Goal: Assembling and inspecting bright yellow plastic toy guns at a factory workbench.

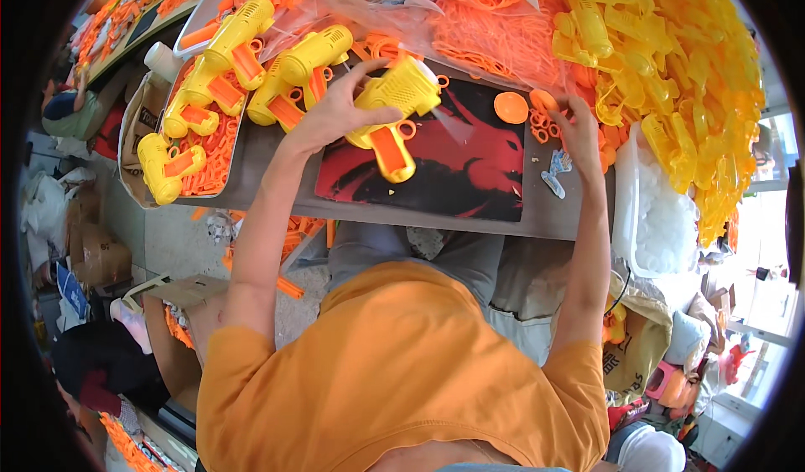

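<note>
My left hand (334,113) is closed round a yellow toy gun (401,95) with an orange grip insert and a ring-shaped orange trigger. It tilts above a black-and-red mat (470,170). On the right, the fingers of my right hand (580,132) pinch the edge of an orange round cap (543,101). Beside it lies another orange cap (511,108). Several small orange rings (541,127) lie just under the held cap. A crumpled blue-and-white scrap (555,174) rests on the table near my right wrist.
More yellow toy guns (306,57) lie at the left, some over a bin (237,128) of orange parts. Bags of orange rings (486,36) stand at the back. Translucent yellow shells (662,70) pile high at the right, above a white tub (625,195).
</note>
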### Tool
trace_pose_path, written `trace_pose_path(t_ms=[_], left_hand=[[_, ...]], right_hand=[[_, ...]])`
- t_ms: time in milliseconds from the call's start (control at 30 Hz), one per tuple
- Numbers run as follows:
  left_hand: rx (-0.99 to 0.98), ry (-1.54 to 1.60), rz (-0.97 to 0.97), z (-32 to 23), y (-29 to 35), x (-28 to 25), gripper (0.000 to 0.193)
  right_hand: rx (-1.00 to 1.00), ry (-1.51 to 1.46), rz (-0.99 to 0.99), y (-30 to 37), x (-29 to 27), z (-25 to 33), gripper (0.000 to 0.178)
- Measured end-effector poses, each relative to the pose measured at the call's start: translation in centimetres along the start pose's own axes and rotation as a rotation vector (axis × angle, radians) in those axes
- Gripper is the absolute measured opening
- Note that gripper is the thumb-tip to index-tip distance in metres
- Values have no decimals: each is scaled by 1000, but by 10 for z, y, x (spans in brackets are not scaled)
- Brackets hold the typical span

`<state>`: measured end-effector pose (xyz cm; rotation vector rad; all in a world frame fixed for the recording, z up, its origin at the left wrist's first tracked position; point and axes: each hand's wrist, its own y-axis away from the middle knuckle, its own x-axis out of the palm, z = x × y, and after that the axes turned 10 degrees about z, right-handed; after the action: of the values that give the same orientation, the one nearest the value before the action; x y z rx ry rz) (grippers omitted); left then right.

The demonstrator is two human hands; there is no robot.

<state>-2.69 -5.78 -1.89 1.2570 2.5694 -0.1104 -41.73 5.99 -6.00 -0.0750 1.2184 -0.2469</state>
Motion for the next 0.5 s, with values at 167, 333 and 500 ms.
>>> trace_pose_path(t_ms=[167,333,500], left_hand=[[-35,272,-39,1,13,5,72],[71,245,-128,-7,19,20,70],[98,279,-62,-24,16,33,71]], right_hand=[[390,-1493,217,10,-22,15,13],[383,-1604,234,24,-15,13,17],[132,-1055,589,30,-15,72,22]])
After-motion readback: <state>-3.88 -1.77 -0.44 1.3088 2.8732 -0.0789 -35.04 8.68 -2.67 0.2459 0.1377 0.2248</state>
